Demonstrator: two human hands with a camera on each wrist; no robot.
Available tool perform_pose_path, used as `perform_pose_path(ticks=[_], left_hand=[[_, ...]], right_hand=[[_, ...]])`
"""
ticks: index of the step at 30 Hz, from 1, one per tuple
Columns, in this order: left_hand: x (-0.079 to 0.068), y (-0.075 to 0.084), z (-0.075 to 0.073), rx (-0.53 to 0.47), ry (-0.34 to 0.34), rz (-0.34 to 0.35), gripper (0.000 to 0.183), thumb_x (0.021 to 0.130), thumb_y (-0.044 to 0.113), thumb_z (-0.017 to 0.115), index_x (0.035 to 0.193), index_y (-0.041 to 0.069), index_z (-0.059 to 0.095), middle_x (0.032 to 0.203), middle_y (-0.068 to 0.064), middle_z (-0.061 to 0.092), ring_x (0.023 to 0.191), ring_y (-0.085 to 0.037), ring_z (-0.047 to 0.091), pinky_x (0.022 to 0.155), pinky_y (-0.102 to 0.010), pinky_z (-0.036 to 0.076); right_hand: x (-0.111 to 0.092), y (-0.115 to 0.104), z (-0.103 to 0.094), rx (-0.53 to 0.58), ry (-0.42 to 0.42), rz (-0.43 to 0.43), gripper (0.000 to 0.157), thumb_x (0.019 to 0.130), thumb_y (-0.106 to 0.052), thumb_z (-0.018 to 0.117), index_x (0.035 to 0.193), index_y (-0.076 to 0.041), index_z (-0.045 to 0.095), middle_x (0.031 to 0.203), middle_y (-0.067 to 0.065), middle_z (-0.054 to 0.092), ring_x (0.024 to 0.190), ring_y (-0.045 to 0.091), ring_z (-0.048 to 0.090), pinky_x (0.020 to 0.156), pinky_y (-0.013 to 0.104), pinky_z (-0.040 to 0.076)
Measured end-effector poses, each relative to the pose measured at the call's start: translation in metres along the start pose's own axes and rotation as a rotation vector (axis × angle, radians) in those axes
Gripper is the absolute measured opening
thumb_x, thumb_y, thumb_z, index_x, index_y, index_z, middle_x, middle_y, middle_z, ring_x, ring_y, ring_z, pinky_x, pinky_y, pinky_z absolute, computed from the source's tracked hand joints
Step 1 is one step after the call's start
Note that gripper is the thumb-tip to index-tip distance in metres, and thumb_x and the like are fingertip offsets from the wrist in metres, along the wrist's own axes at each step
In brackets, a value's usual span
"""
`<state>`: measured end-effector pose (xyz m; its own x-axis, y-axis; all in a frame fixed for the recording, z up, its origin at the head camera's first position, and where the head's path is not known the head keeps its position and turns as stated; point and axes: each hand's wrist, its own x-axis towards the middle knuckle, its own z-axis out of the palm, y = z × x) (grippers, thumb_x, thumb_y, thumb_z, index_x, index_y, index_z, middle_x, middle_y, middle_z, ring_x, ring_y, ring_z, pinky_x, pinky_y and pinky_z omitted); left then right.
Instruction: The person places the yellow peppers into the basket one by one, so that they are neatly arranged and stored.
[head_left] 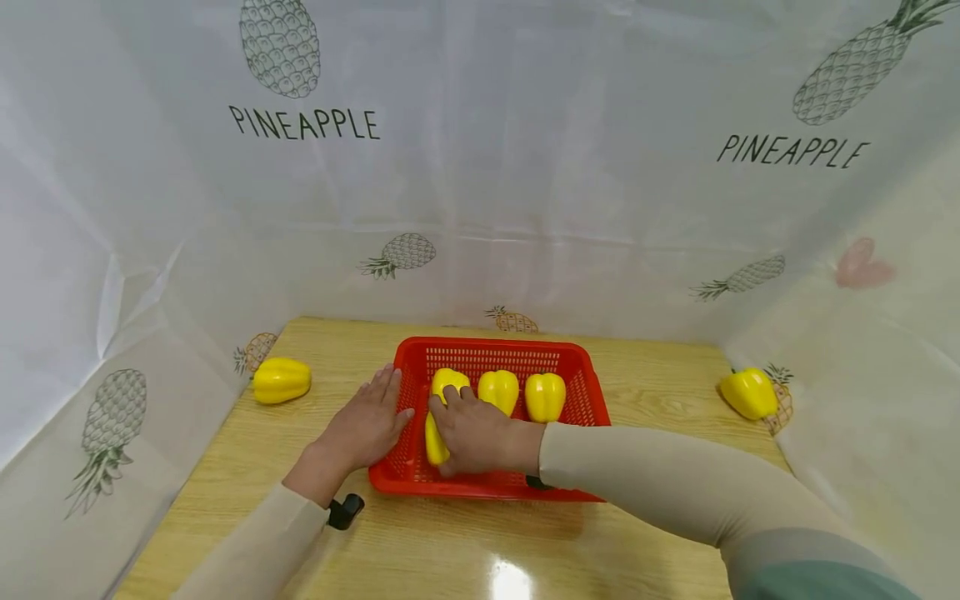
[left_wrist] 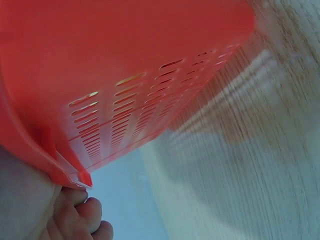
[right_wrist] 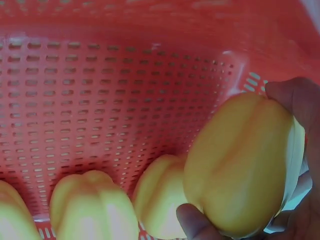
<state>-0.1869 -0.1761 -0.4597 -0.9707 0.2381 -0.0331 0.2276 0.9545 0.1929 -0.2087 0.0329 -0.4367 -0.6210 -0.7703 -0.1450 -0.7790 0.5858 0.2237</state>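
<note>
A red plastic basket (head_left: 487,487) holds several yellow bell peppers. My right hand (head_left: 480,433) reaches into its left side and grips a bell pepper (right_wrist: 240,165), with thumb and fingers around its sides. Just beyond that one lies another bell pepper (head_left: 450,381), partly covered by my fingers. Two more, a middle bell pepper (head_left: 498,390) and a right-hand bell pepper (head_left: 545,397), sit in a row along the far side. My left hand (head_left: 369,419) rests against the basket's left rim with its fingers extended and its thumb over the edge.
On the wooden table (head_left: 645,533), a loose yellow bell pepper (head_left: 281,381) lies at the far left and another loose bell pepper (head_left: 750,393) at the far right. A white sheet (head_left: 525,167) printed with pineapples rises behind and at both sides.
</note>
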Motion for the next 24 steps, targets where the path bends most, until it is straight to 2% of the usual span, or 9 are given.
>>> perform_pose_path(ticks=[10, 24], left_hand=[[0.0, 0.001, 0.002, -0.003, -0.001, 0.0, 0.077, 0.109, 0.035, 0.056, 0.163, -0.011, 0.024, 0.171, -0.029, 0.024, 0.159, -0.045, 0.025, 0.127, -0.06, 0.029], [-0.001, 0.0, 0.003, -0.015, 0.003, 0.012, 0.076, 0.111, 0.036, 0.054, 0.162, -0.012, 0.024, 0.17, -0.029, 0.025, 0.159, -0.045, 0.025, 0.127, -0.06, 0.029]], right_hand=[[0.003, -0.004, 0.008, -0.079, -0.03, -0.065, 0.076, 0.09, -0.07, 0.068, 0.134, -0.011, 0.051, 0.115, 0.006, 0.06, 0.109, 0.02, 0.06, 0.1, 0.03, 0.056], [0.011, -0.006, 0.023, -0.168, -0.023, -0.099, 0.078, 0.091, -0.082, 0.056, 0.126, -0.012, 0.051, 0.102, 0.003, 0.057, 0.086, 0.016, 0.056, 0.079, 0.02, 0.057]])
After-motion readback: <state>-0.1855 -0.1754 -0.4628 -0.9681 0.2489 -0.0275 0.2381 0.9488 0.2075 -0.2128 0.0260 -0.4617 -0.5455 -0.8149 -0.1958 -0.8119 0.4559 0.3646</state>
